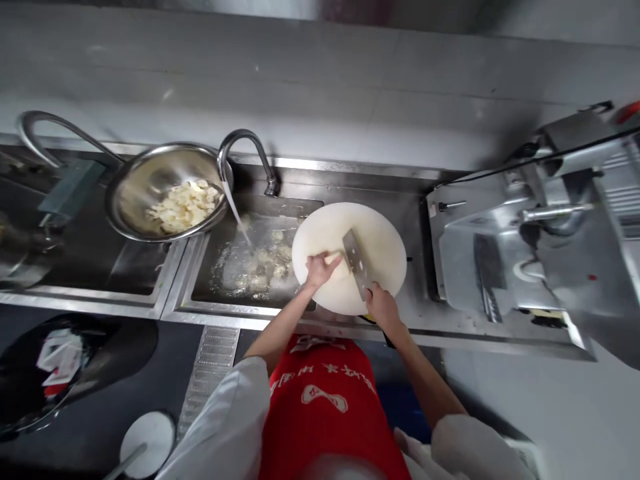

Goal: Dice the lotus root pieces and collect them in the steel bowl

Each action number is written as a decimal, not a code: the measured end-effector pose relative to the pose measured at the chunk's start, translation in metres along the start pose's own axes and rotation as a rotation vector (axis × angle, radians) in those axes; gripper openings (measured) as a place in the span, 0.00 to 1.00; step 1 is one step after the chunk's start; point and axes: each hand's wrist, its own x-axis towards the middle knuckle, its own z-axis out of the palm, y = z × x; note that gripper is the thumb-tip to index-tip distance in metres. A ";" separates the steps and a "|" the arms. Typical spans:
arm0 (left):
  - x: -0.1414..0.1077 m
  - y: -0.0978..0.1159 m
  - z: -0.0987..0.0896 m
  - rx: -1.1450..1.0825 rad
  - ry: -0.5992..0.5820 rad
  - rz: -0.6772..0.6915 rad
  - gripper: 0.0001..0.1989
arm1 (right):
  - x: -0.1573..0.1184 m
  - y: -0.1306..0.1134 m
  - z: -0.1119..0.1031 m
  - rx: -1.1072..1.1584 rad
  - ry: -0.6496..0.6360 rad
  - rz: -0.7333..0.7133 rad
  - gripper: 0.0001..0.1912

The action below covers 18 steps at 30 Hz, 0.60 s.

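A round white cutting board [383,250] lies across the right side of the sink. My left hand [320,269] grips a pale, whitish piece of food [339,269] near the board's middle. My right hand [383,305] is closed round the handle of a broad cleaver [356,263], whose blade stands against the right side of that piece. Left of the board, water runs from a curved faucet [245,135] into a sink [200,273] where several pale pieces lie in bubbling water. Pale slices [185,205] fill part of a large metal bowl [137,193] at the sink's left.
A metal slicing machine [460,247] stands at the right end of the counter. Another sink basin [110,267] with its own faucet is at the far left. Below it are a black bin [25,380] with wrappers and a round white lid-like object [149,443].
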 end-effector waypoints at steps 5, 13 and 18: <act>-0.013 -0.022 0.012 0.258 0.198 0.491 0.15 | -0.008 -0.001 0.005 -0.038 -0.010 -0.012 0.13; -0.011 -0.044 0.015 0.413 0.222 0.665 0.08 | -0.021 -0.005 -0.016 -0.109 -0.007 -0.070 0.14; -0.009 -0.045 0.018 0.445 0.197 0.685 0.08 | -0.043 -0.011 -0.028 -0.156 -0.010 -0.162 0.13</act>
